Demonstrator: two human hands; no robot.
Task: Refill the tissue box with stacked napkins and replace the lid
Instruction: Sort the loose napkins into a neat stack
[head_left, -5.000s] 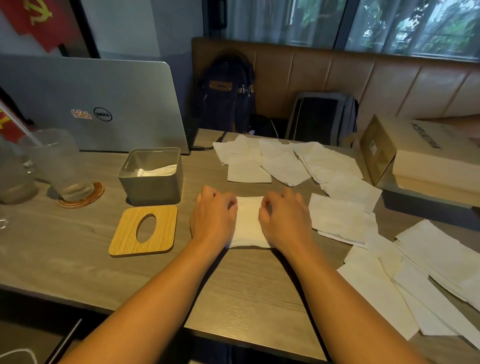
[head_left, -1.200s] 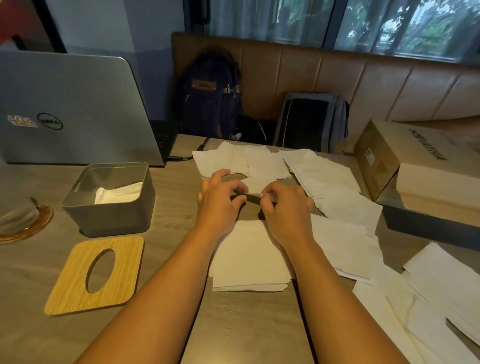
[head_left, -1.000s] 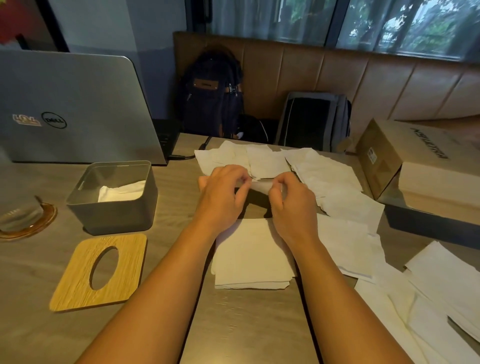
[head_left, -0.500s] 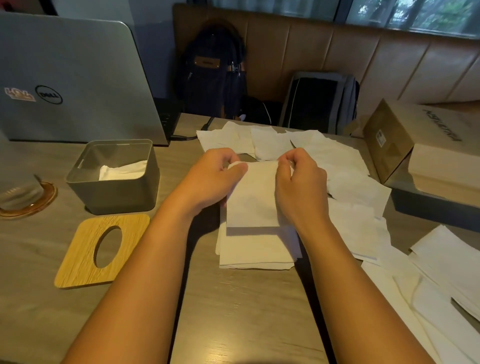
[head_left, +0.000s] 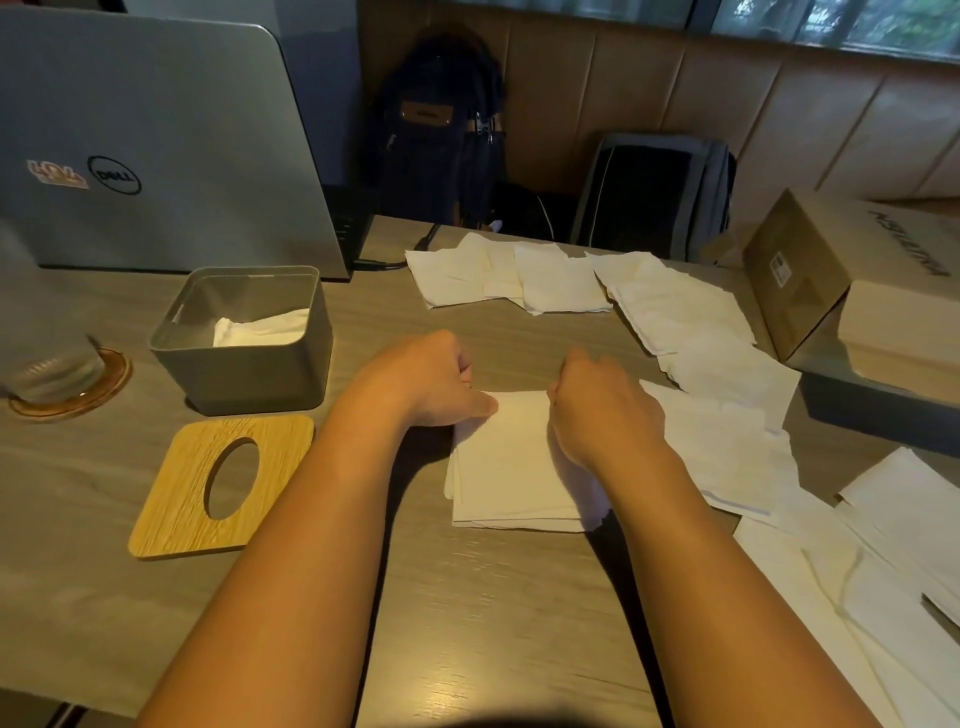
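A small stack of white napkins (head_left: 511, 467) lies on the table in front of me. My left hand (head_left: 431, 382) rests curled on the stack's far left corner. My right hand (head_left: 602, 402) presses on its right side, holding the top napkin down. The grey tissue box (head_left: 249, 374) stands open to the left, with a few napkins inside. Its wooden lid (head_left: 171, 499), with an oval hole, lies flat in front of the box. Loose napkins (head_left: 680, 317) are spread over the far and right parts of the table.
A grey laptop (head_left: 171, 156) stands at the back left. A glass on a coaster (head_left: 62, 379) is at the left edge. A cardboard box (head_left: 841, 280) sits at the right. Two backpacks (head_left: 436, 130) lean on the bench behind the table.
Both hands picked a napkin from the far pile, carried it toward me and laid it on the stack. The hands now press it down.
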